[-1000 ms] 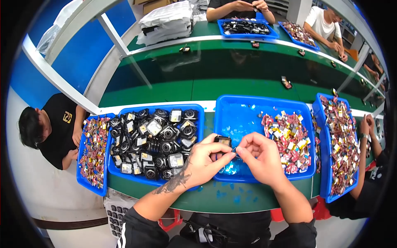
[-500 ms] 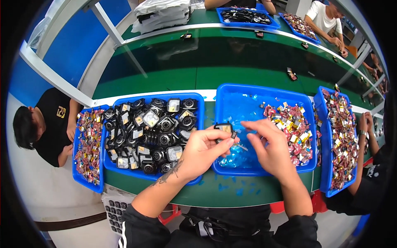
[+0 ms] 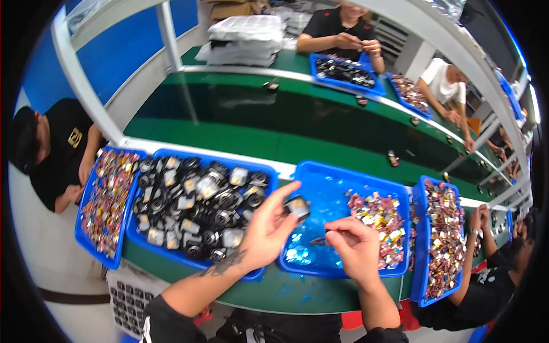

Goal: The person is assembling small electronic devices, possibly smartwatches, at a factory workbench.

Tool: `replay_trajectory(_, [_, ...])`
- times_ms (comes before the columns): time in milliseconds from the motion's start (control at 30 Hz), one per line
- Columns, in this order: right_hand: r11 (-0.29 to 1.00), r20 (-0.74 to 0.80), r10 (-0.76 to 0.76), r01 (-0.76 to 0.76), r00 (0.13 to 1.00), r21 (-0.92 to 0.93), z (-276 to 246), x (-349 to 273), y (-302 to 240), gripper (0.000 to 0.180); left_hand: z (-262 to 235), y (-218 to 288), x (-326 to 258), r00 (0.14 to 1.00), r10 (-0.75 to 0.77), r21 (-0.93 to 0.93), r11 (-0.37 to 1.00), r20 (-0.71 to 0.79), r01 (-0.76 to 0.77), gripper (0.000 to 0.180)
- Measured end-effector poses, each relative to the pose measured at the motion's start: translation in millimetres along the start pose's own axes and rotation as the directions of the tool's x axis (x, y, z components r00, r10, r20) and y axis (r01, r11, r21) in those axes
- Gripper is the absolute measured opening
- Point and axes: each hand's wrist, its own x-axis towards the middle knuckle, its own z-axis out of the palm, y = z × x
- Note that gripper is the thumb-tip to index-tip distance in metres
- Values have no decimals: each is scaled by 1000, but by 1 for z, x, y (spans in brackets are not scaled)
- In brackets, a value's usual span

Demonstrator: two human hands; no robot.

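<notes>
My left hand [image 3: 273, 224] holds a small black watch case [image 3: 297, 207] between thumb and fingers, its index finger raised. The case has a pale, squarish inside and hangs over the left part of a blue tray [image 3: 320, 270]. To the right, my right hand [image 3: 359, 247] is closed in a pinch over the same tray, apart from the case. Something small and dark shows by its fingertips, too small to name. Small reddish parts with yellow and silver pieces [image 3: 380, 228] lie heaped in the tray's right side, and bits of clear blue film [image 3: 300, 254] in its left.
At my left stand a blue tray of black watch cases [image 3: 220, 200] and a narrower tray of reddish parts [image 3: 108, 200]; another such tray [image 3: 440, 240] is at right. Beyond runs a green belt [image 3: 257, 128] with scattered pieces. Co-workers sit left, right and across. White metal posts [image 3: 83, 74] frame the bench.
My view has shifted, showing more of the far side. My hands have drawn apart: the left keeps the watch case and has lifted its index finger, while the right has closed to a pinch.
</notes>
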Motion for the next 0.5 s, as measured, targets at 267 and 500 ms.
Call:
replay_trajectory(267, [923, -135, -234, 177, 963, -342, 12, 7, 1, 13, 7, -2, -1, 962, -175, -40, 982, 208, 187, 46])
replay_trajectory(500, [871, -64, -333, 281, 941, -404, 12, 6, -3, 14, 6, -8, -4, 958, -118, 48, 993, 263, 109, 45])
